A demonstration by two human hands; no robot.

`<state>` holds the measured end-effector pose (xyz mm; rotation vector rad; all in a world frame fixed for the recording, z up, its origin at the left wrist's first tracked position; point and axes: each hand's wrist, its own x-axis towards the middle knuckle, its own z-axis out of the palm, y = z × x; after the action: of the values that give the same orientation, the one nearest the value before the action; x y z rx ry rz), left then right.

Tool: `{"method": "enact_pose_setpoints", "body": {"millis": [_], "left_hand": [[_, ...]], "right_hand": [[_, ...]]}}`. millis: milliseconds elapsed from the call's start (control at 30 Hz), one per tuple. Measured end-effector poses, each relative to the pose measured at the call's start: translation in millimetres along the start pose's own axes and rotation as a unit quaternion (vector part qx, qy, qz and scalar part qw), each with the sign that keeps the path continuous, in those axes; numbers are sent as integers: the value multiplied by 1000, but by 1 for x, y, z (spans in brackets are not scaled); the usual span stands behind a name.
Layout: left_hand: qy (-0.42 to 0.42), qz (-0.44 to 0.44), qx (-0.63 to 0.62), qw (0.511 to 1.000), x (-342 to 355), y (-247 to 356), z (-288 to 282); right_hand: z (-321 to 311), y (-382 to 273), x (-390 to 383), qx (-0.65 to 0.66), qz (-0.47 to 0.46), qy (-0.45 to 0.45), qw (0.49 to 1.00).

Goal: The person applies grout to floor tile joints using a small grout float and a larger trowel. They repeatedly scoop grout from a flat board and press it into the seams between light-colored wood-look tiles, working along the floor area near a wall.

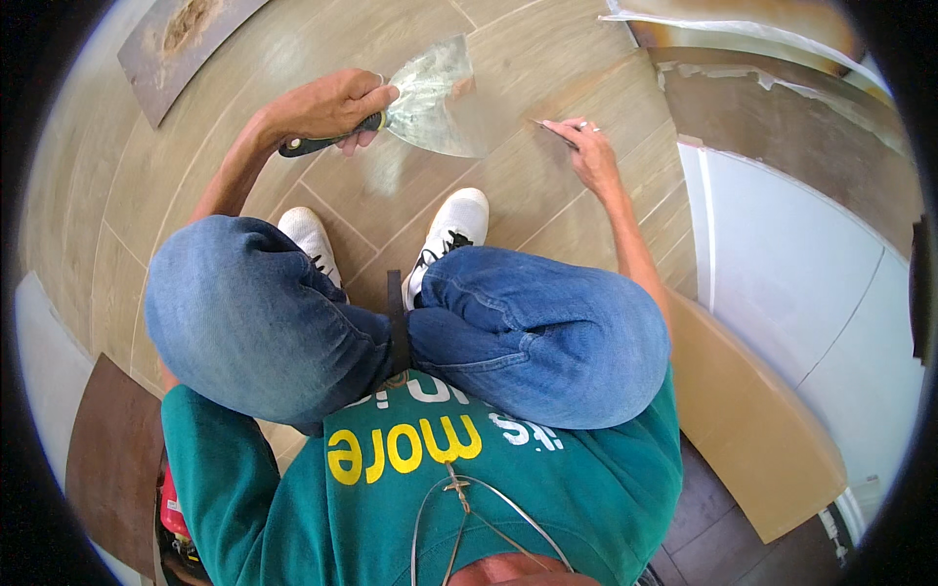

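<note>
The wide putty knife hovers blade-low over the wood-look floor, just beyond the white shoes, angled as if for scraping. The left hand is wrapped tight around its dark handle. To the right of the blade, the right hand pinches a thin, flat, blade-like piece against the floor, probably to steady it.

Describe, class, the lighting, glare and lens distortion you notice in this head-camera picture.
Head view: bright, even light with soft shadows; the wide putty knife blade in the left hand catches pale glare; floor plank seams curve toward the rim from fisheye distortion; black corners ring the circular picture; the right hand and its small thin tool stay sharp.
</note>
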<state>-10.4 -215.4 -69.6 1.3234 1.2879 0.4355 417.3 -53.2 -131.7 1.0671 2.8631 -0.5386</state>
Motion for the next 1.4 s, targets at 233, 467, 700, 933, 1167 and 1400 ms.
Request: {"method": "enact_pose_setpoints", "body": {"millis": [233, 467, 700, 933, 1167, 1400], "left_hand": [[2, -45, -6, 999, -10, -4, 3], [-22, -11, 4, 1000, -1, -4, 2], [-30, -16, -5, 999, -2, 0, -2], [-37, -22, -8, 999, -3, -5, 0], [-20, -17, 7, 1000, -5, -4, 0], [-26, -11, -6, 1000, -5, 2, 0]], "right_hand": [[95, -3, -16, -114, -15, 103, 988], [56, 17, -20, -77, -28, 65, 995], [68, 21, -20, -117, -25, 54, 991], [55, 27, -6, -36, 51, 61, 996], [85, -17, -26, -86, 42, 24, 995], [64, -14, -25, -33, 34, 33, 998]]}}
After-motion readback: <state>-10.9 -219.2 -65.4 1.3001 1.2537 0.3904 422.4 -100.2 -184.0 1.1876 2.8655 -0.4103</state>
